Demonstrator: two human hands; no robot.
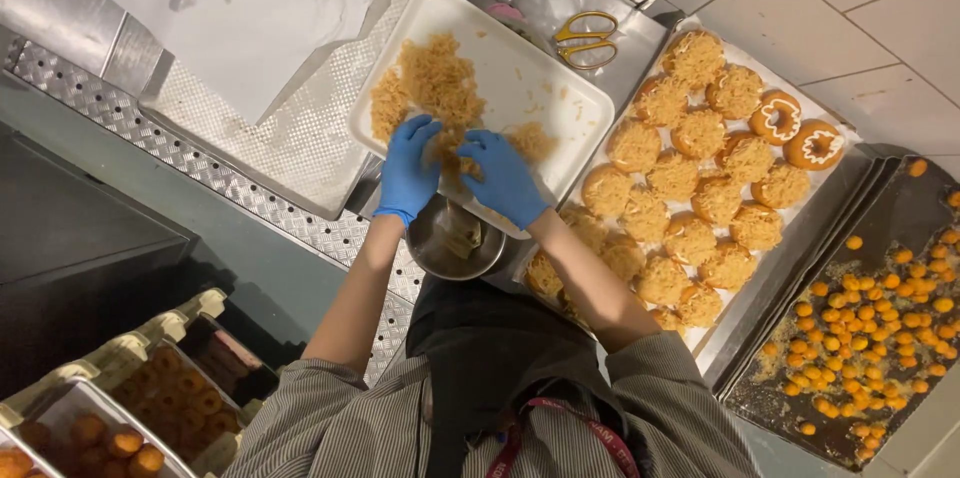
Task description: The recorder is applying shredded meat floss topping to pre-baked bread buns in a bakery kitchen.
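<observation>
Both hands wear blue gloves and work over the near edge of a white rectangular tray [520,68] that sits tilted on the metal worktop [300,138]. The left hand [407,170] curls its fingers inward at the tray's near-left edge, and the right hand [503,178] does the same just beside it — between them they pinch a clump of golden shredded topping [452,153]. Whether the clump also hides something round inside it, I cannot tell.

More of the shreds [425,83] lies heaped on the left half of the tray, with loose strands scattered toward its far-right corner. Directly below the hands, touching the tray's near edge, stands a small steel bowl [455,238] with some pale contents.

To the right of the tray lies a lined baking sheet [745,298] carrying rows of round pastries coated in shreds [675,176]; at its far-right corner sit 2 ring doughnuts with white icing [797,133]. Yellow-handled scissors [585,40] rest just beyond the white tray's far-right edge. At the worktop's right end a dark tray [885,238] holds many small orange balls [860,338]. Lower left, well apart from the hands, boxes of glazed pastries [130,418] are stacked — only partly in view.
</observation>
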